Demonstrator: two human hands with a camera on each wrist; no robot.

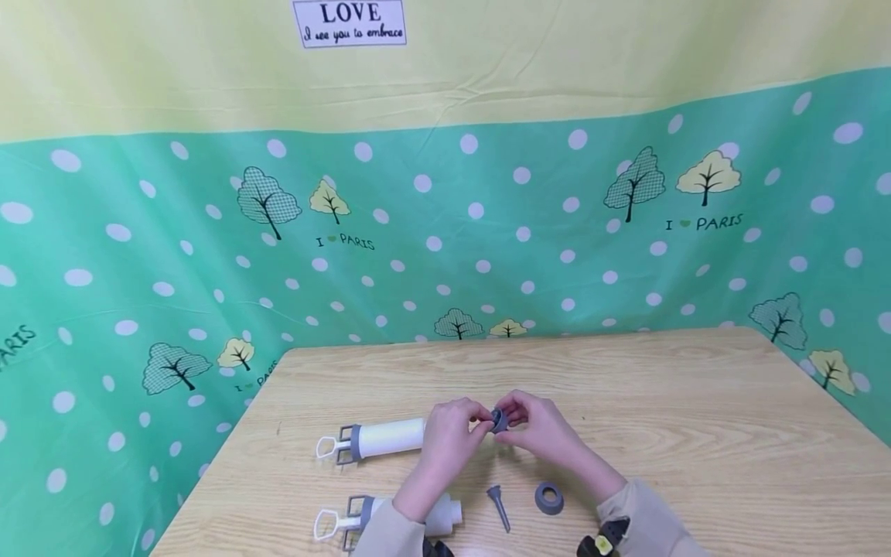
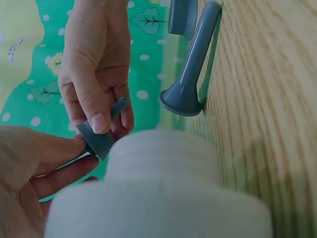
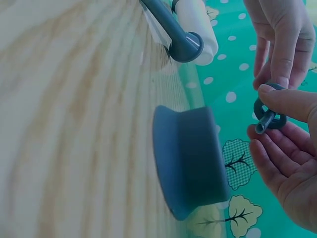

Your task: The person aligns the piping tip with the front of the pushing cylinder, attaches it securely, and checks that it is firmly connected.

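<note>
Over the table, both hands meet at a small grey screw ring (image 3: 259, 108) with a thin grey nozzle (image 3: 266, 121) poking through its hole. My left hand (image 1: 448, 435) pinches these parts from the left between thumb and fingers. From the other side, my right hand (image 1: 543, 429) holds the ring's edge, its thumb on top in the right wrist view. Below the hands lie a loose grey nozzle (image 1: 498, 507) with a flared end and a second grey ring (image 1: 549, 498). A white cylinder (image 1: 392, 438) with a grey collar lies partly behind the left hand.
Nearer the front lies another white cylinder (image 1: 442, 517) with a threaded neck and pull handle (image 1: 326, 524), partly covered by the left sleeve. The wooden table (image 1: 696, 418) meets a green dotted curtain (image 1: 487, 255) at its back edge.
</note>
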